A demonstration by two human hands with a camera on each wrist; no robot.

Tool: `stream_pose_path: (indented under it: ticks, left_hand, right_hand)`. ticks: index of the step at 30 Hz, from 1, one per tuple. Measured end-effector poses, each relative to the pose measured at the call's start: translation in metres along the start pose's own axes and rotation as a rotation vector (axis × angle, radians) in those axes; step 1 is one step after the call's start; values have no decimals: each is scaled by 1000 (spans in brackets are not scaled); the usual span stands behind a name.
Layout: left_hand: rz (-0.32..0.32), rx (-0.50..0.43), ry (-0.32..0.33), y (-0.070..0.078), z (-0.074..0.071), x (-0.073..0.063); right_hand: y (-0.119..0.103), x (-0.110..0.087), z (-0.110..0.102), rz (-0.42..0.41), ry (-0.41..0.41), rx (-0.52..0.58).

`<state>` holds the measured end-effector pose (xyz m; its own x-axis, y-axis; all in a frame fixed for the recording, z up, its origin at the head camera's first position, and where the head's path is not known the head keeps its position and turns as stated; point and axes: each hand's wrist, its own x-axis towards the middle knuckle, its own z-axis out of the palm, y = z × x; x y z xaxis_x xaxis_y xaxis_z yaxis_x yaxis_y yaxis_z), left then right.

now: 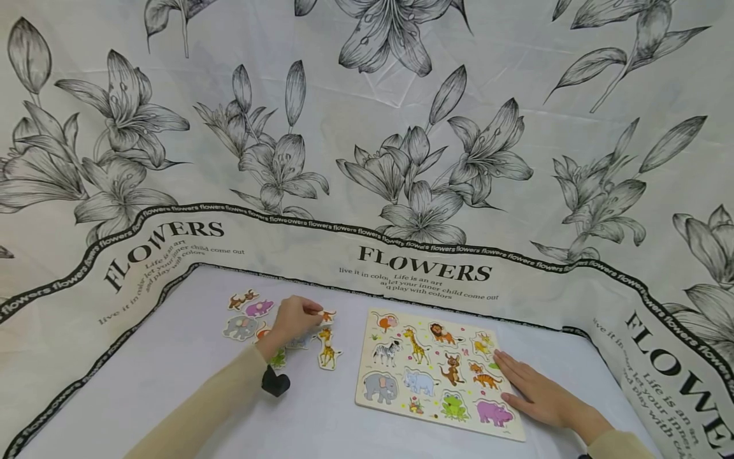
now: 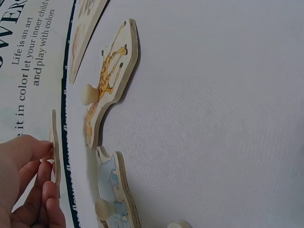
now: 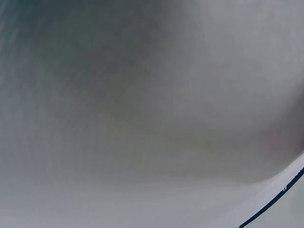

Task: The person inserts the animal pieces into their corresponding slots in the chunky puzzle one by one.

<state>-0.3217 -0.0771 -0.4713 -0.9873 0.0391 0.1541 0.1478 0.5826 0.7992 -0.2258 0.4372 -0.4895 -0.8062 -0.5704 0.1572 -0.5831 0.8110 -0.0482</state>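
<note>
My left hand (image 1: 295,322) pinches a wooden puzzle piece (image 2: 55,156) with an orange animal on it, seen nearly edge-on in the left wrist view. Just below it in the head view lies a giraffe piece (image 1: 327,349) with a knob on its face. A blue animal piece (image 2: 111,194) lies beside the giraffe, partly behind the hand in the head view. The fingers of my right hand (image 1: 539,392) lie fairly straight on the right edge of the wooden animal puzzle board (image 1: 395,408). The right wrist view is mostly a grey blur.
Left of the left hand lie an elephant piece (image 1: 239,327), a purple hippo piece (image 1: 260,308) and a brown kangaroo piece (image 1: 243,299). A green frog piece (image 1: 278,358) sits partly under the left forearm. Behind the white table stands a flower-print cloth (image 1: 424,274).
</note>
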Motion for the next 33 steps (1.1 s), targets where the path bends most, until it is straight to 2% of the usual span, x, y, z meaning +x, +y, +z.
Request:
stream_pose_path:
  ticks: [5,14,29,33]
  left_hand:
    - [42,15,-4,4,3,-2]
    - [71,-3,-48,18,13,-5]
    - [36,-60,-113,40,33,-9]
    - [57,-70,-128,43,40,-9]
  right_hand:
    - [-1,-1,0,15,-11,7]
    - [-3,0,-2,31,-28,21]
    - [-2,-1,-1,42,-37,23]
    - [-1,-1,0,42,-35,31]
